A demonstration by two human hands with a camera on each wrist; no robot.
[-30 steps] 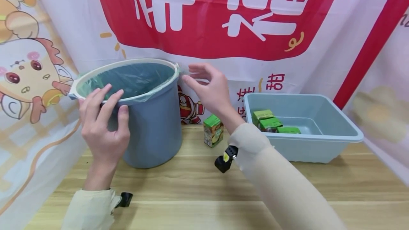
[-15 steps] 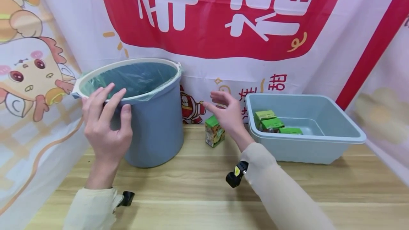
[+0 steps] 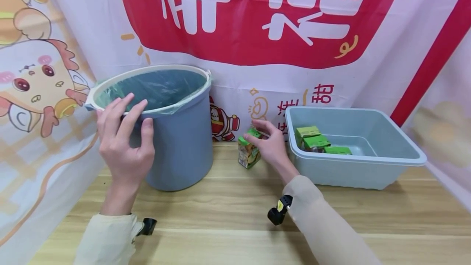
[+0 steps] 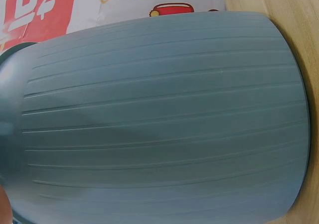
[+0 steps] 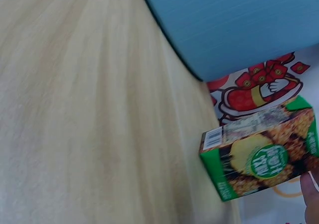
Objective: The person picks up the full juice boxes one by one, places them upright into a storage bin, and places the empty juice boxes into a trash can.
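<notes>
A small upright carton (image 3: 245, 155), green on top with pictures of food on its sides, stands on the table. My right hand (image 3: 273, 145) pinches its upper end, the thumb in front and the fingers behind. In the right wrist view, a fingertip (image 5: 310, 199) meets the carton (image 5: 264, 154) at its green end. The blue-grey bin (image 3: 180, 150) stands to the left, lined with a thin greenish bag (image 3: 158, 87) under a white ring. My left hand (image 3: 125, 146) is at the bin's near rim, fingers extended over it and thumb apart.
A light blue tub (image 3: 353, 171) on the right has several green cartons (image 3: 316, 142) in its left part. Behind everything hangs a printed cloth (image 3: 235, 48). The wooden table (image 3: 206, 220) spreads in front of the bin and tub.
My right hand has come down from beside the bin's rim to the carton and taken hold of its top. My left hand stays at the rim; the head view shifts slightly.
</notes>
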